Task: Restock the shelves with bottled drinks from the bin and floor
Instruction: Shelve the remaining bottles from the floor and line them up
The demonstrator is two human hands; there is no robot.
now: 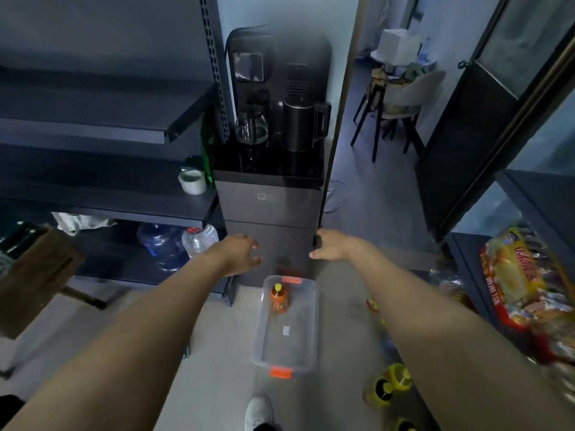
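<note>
Head view, looking down: where's the bin?
— The clear plastic bin (313, 325) sits on the pale floor, with orange latches at its near and far ends. I'll place everything else from it.

What's inside?
— One orange bottle (279, 299) with a yellow cap, standing upright at the bin's far end.

And the hands?
— Both arms reach out above the bin. The left hand (241, 251) hovers beyond the bin's far left corner, fingers loosely spread, holding nothing. The right hand (331, 247) hovers beyond the far right corner, fingers relaxed and slightly bent, also holding nothing. Both are well apart from the bin and the bottle.

Any other drinks?
— Yellow-capped bottles (389, 384) are on the floor just right of the bin's near end. They're too blurred to count.

The shelves?
— The dark shelves (93, 126) rise to the left of the bin and beyond it, with big water jugs (161, 244) on the lowest level. A dark water dispenser (270, 213) stands directly beyond the bin's far end. Snack packs (513, 275) are piled well to the bin's right. A white shoe (258, 412) shows just this side of its near end.
</note>
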